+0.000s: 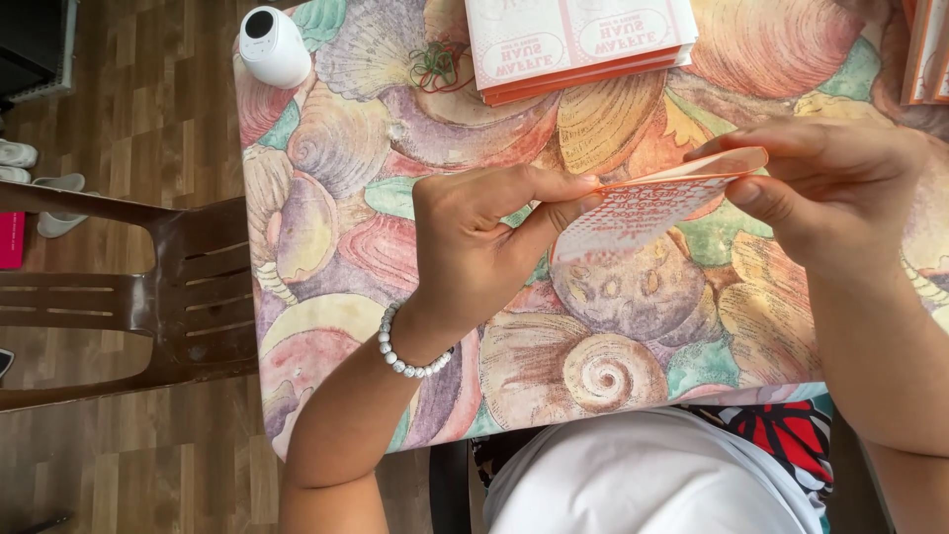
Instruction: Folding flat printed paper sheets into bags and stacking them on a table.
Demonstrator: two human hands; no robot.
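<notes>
Brown chair (178, 297) off the worktop's left edge. White cylinder (274, 45) at far left corner. Left hand (474, 247), beaded bracelet (405, 354) at wrist, pinches shut on an orange-white paper piece (643, 208) above mid-worktop (336, 198). Stack of cartons (578, 44) at far edge. Right hand (830, 188) pinches the piece's other end.

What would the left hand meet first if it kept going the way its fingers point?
The left hand points rightward, already pinching the orange-and-white paper piece; past it comes the right hand, though depth is unclear.
</notes>
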